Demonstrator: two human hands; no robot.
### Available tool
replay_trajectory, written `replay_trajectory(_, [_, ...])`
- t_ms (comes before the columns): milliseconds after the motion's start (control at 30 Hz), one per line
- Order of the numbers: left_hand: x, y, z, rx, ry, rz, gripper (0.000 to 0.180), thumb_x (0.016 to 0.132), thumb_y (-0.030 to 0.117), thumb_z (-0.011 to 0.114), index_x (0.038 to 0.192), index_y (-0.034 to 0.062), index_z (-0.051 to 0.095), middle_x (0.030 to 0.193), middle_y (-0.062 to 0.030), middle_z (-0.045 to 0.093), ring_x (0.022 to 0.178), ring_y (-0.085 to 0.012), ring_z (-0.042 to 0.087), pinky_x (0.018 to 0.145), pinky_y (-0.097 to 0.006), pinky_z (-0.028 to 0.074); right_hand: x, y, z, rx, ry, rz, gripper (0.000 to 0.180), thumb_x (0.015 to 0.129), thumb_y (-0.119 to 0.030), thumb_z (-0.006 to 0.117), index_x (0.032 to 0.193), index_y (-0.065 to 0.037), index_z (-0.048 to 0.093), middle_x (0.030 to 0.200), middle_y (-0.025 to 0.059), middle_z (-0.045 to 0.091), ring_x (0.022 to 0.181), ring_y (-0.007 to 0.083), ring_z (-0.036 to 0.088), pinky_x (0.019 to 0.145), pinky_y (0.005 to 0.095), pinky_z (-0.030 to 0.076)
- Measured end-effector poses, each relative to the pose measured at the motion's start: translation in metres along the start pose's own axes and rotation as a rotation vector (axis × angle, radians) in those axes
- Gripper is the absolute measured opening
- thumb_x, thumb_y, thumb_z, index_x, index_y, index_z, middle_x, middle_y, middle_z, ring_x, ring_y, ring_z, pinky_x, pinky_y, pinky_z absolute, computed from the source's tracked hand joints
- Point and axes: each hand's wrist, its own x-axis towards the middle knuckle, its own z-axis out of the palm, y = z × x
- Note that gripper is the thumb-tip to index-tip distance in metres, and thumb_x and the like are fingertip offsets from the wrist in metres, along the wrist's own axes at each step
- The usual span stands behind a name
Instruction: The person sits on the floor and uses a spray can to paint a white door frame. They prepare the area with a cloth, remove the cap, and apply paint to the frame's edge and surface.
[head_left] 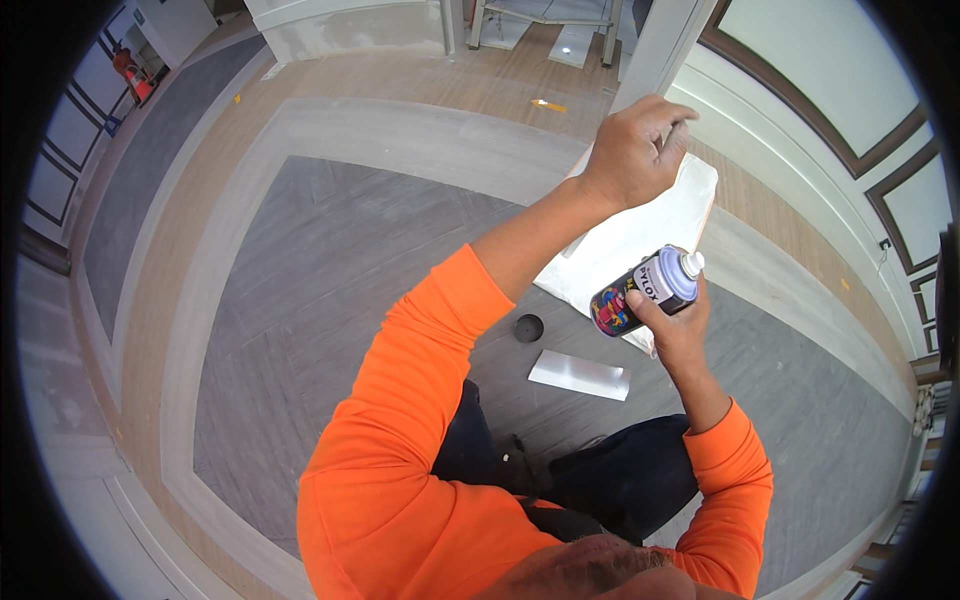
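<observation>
My right hand is wrapped round a spray paint can, dark with a colourful label and a pale violet top. The can is tilted, its white nozzle uncovered and towards the upper right. Reaching farther out, my left hand hangs above a white sheet; its fingers are curled together, and anything between them is hidden. A round black cap lies on the grey floor left of the can. Nearer my knees rests a flat, shiny metal strip.
Grey floor planks have a lighter border. A white panelled wall with brown trim runs along the right. Metal legs of a stand rise at the far doorway. An orange cone stands at far left.
</observation>
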Motion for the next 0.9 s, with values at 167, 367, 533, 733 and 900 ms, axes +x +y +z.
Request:
replay_trajectory(167, [0.0,-0.011,-0.006,0.371,-0.527,0.025,0.027,0.094,0.026,0.066,0.111,0.0061,0.072,0.102,-0.015,0.073,0.089,-0.0312,0.07,0.078,-0.04,0.055,0.0,-0.002,-0.003,-0.109,-0.036,-0.13,0.078,0.072,-0.019,0.091,0.134,-0.001,0.047,0.117,0.0112,0.062,0.107,0.0206,0.064,0.095,0.036,0.053])
replay_trajectory(367, [-0.008,-0.013,0.006,0.614,-1.017,0.028,0.034,0.092,0.035,0.067,0.111,0.0072,0.073,0.098,-0.0145,0.073,0.093,-0.0333,0.07,0.086,-0.043,0.056,0.0,-0.011,0.0,-0.121,-0.158,-0.208,0.081,0.069,-0.018,0.092,0.135,-0.003,0.047,0.118,0.0114,0.063,0.109,0.0195,0.064,0.094,0.0356,0.053])
replay_trajectory(533, [-0.007,-0.014,0.022,0.616,-1.018,0.106,0.033,0.09,0.035,0.069,0.11,0.009,0.073,0.102,-0.0132,0.073,0.097,-0.0335,0.07,0.089,-0.044,0.055,0.009,-0.013,-0.008,-0.275,-0.326,-0.251,0.076,0.067,-0.019,0.093,0.13,-0.004,0.053,0.119,0.0111,0.064,0.109,0.0208,0.065,0.095,0.0363,0.052])
replay_trajectory(733, [-0.023,-0.033,0.013,0.483,-0.891,0.08,0.038,0.091,0.036,0.068,0.118,0.0105,0.072,0.112,-0.0124,0.072,0.103,-0.0331,0.068,0.091,-0.044,0.053,0.005,0.02,0.008,-0.625,-0.624,-0.394,0.069,0.068,-0.025,0.086,0.127,-0.009,0.055,0.117,0.0145,0.064,0.105,0.0377,0.064,0.09,0.0453,0.052])
replay_trajectory(900, [-0.018,-0.019,0.003,0.517,-0.834,0.031,0.036,0.092,0.035,0.069,0.12,0.012,0.072,0.105,-0.0117,0.072,0.095,-0.0305,0.068,0.087,-0.042,0.054,-0.001,0.036,0.021,-0.846,-0.691,-0.421,0.062,0.071,-0.023,0.085,0.123,-0.01,0.054,0.106,0.0111,0.063,0.097,0.0333,0.066,0.084,0.0446,0.052])
